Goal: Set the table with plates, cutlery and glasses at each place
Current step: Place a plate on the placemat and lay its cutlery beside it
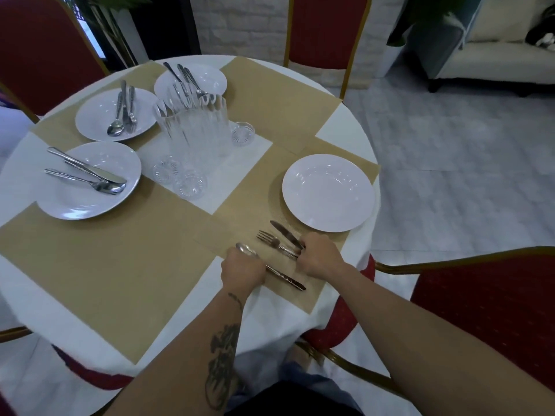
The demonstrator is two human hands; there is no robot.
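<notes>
A: Near edge of the table (345, 118), right of centre. Left hand (243, 273) closed over a spoon (247, 250); bowl sticks out past the knuckles, handle (285, 279) trails back toward the edge.

B: Right hand?

A: Right hand (319, 256) curled around the handles of a fork (271, 240) and a knife (285, 234). Tines and blade point toward the table's centre. Both hands low over a tan placemat (240, 223).

B: Plate at that place?

A: Empty white plate (329, 192), just beyond the right hand, by the right edge. Knife tip nearly at its rim; touching or not, cannot tell.

B: Elsewhere?

A: Three white plates along the left and far edges, each carrying cutlery: near-left plate (90, 181), middle plate (117, 114), far plate (192, 81). Ribbed clear glasses (192, 136) clustered at the centre, upside down. Red chairs (327, 31) ring the table.
</notes>
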